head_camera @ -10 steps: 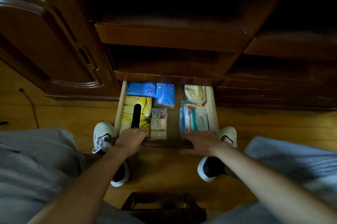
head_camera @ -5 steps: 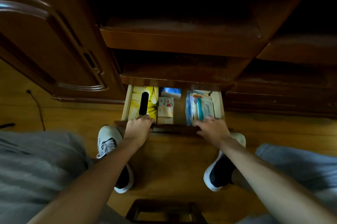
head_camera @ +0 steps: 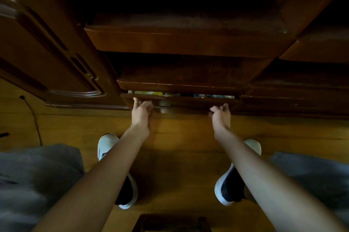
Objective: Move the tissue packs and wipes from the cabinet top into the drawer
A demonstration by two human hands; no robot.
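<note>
The dark brown wooden drawer [head_camera: 181, 98] sits at the centre of the frame, low in the carved brown cabinet [head_camera: 56, 52], and is all but shut: only a thin slit shows above its front edge. Through that slit, slivers of yellow and pale packaging [head_camera: 151, 92] are visible, most likely the tissue packs and wipes, so the task's things appear to lie inside the drawer, just beyond and above both hands.

The left hand [head_camera: 141, 112] presses against the drawer front near its left end, fingers curled loosely at the lip, gripping nothing. The right hand [head_camera: 221, 113] is at the right end, fingers half bent and relaxed, also empty; whether it touches the wood I cannot tell. Placing one hand at each end probably keeps the drawer square on its runners as it closes.

Below, white and dark shoes [head_camera: 236, 175] stand on the yellow wooden floor [head_camera: 179, 147]. The task looks nearly finished.
</note>
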